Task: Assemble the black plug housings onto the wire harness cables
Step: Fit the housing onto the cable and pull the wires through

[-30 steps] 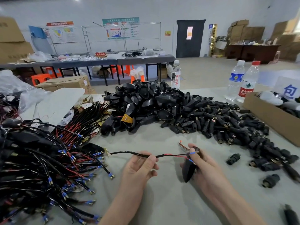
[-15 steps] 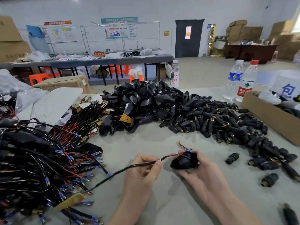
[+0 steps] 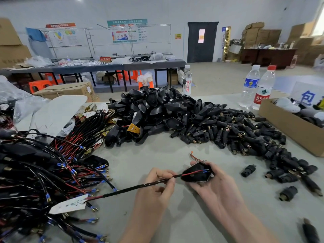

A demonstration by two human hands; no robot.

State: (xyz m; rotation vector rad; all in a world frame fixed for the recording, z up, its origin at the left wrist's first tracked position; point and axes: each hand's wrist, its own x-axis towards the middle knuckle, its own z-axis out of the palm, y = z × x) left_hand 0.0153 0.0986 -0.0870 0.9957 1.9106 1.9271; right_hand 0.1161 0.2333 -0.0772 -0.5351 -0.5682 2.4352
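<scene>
Shows housing (image 3: 194,178) now flat and open side up, not edge-on as a second ago, red wire (image 3: 192,172) laid inside — likely threaded, seating next | pinches cable (image 3: 136,187) with left hand (image 3: 157,188) just beside housing mouth | cups housing in right hand (image 3: 217,186), fingers curled round it | leaves heap of spare housings (image 3: 154,109) beyond untouched

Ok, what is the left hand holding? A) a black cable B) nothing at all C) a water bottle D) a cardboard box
A: the left hand pinches the cable between its fingertips, and the cable runs into the housing held by the right hand.
</scene>
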